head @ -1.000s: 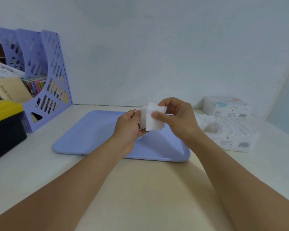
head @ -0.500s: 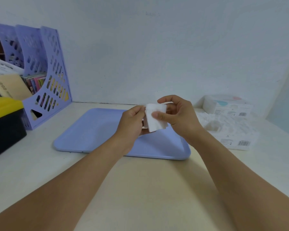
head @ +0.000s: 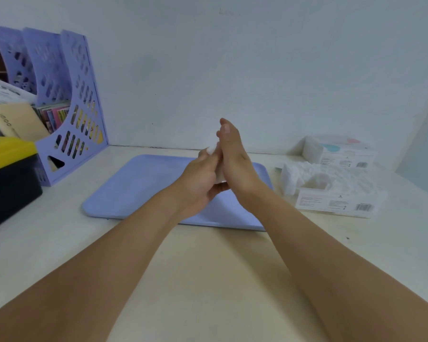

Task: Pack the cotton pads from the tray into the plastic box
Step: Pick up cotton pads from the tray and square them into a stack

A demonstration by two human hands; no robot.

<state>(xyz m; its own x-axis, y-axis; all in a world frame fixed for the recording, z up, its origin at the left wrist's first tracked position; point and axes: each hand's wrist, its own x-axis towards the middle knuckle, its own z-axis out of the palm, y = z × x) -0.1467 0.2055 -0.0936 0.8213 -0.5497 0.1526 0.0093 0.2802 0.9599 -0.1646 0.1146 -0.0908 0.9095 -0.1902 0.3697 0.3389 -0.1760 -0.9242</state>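
One tray (head: 143,183), two boxes (head: 336,201) (head: 341,154) (both white), two hands (head: 198,178) (head: 235,159)

purple file rack (head: 84,114) (left) | yellow-lidded black bin (head: 9,178) | wall (head: 232,58)

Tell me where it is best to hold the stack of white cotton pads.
Pinch the stack of white cotton pads across its flat faces, thumb against fingers, from the right. The left hand cups it from the left and the right hand lies flat on the other face, so only thin edges show.

Cotton pads (head: 217,172) mostly hidden between both hands.
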